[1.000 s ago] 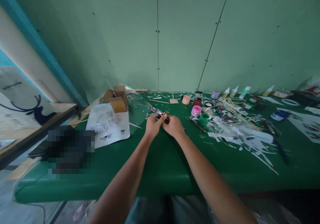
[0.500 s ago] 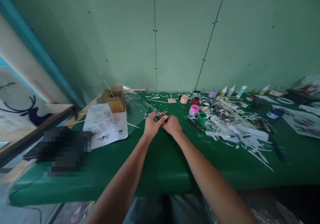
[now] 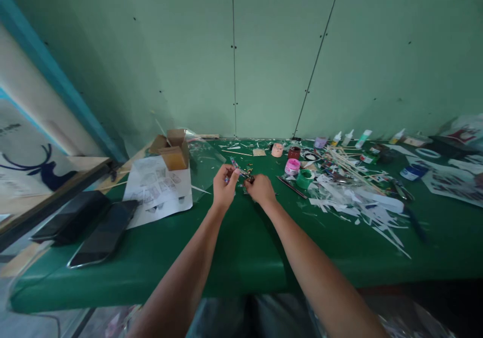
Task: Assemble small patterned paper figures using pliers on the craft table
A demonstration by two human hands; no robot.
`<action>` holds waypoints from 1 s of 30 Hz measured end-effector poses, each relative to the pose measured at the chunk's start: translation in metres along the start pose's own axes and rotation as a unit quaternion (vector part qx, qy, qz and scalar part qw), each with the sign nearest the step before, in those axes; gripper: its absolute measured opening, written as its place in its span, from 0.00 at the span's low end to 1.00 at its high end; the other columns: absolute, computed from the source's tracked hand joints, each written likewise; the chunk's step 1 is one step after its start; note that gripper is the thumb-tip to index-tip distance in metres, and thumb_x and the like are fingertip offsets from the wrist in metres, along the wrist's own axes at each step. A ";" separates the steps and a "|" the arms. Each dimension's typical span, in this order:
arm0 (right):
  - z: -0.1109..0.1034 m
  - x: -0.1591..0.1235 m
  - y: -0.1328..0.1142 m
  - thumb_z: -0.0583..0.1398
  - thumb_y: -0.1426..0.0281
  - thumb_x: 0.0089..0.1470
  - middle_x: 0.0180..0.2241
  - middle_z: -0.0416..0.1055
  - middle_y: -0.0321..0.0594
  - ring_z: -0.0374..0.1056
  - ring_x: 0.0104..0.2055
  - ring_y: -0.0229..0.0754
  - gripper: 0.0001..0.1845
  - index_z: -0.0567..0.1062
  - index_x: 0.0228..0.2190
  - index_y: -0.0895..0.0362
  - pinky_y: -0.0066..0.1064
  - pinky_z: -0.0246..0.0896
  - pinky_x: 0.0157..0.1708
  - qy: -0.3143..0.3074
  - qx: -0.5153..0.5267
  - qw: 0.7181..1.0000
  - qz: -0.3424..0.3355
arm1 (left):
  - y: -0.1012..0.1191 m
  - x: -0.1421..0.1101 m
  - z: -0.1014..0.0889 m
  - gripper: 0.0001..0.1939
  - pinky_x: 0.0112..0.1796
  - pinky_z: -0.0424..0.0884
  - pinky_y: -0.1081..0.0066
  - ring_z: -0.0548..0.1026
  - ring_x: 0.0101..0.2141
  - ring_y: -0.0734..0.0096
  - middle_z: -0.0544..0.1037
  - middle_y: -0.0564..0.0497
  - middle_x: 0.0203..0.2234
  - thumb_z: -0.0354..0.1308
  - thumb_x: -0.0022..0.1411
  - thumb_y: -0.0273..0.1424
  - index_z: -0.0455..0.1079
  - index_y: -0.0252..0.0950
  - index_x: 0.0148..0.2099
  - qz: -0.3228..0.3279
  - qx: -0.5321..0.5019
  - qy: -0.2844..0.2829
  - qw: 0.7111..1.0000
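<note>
Both my hands meet over the middle of the green table [image 3: 241, 247]. My left hand [image 3: 223, 189] is raised a little, its fingers pinched on a thin, colourful strip [image 3: 234, 165] that slants up and back. My right hand [image 3: 260, 189] rests low on the table, fingers closed on a small dark object [image 3: 249, 178] at the strip's lower end. Tiny gold and coloured bits [image 3: 249, 168] lie scattered just behind the hands.
Left: a printed sheet [image 3: 156, 192], small cardboard boxes [image 3: 172, 153], a clear plastic sheet [image 3: 206, 164], two dark phones [image 3: 101, 232]. Right: paint pots [image 3: 293, 166], a green tape roll [image 3: 305, 178], wooden sticks [image 3: 349, 164], glue bottles [image 3: 347, 137], paper scraps [image 3: 362, 204].
My left hand has lifted and drawn slightly left, away from my right hand, bringing the strip's end up with it. The right hand has stayed low on the table.
</note>
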State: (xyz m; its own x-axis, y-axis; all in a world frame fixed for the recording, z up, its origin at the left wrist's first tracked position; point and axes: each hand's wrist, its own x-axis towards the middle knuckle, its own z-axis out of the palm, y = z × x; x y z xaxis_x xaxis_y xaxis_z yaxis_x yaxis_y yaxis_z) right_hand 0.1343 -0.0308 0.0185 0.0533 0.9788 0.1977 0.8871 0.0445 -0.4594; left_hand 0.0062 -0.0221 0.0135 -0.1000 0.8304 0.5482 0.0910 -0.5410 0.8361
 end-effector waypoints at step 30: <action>-0.008 0.016 0.035 0.48 0.67 0.55 0.34 0.73 0.43 0.69 0.28 0.40 0.16 0.63 0.45 0.59 0.28 0.60 0.29 0.086 0.269 0.959 0.030 | -0.016 0.006 -0.009 0.15 0.23 0.58 0.74 0.64 0.19 0.76 0.67 0.56 0.16 0.60 0.53 0.41 0.65 0.37 0.23 -0.072 0.074 -0.042 0.994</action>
State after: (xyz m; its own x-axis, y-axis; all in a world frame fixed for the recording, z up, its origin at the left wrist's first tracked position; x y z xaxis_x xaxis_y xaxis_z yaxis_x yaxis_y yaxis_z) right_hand 0.1697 -0.0151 0.0128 0.2132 0.9376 0.2748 0.5175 0.1302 -0.8457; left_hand -0.0044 -0.0093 0.0032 -0.0408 0.9091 0.4145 0.2279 -0.3954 0.8898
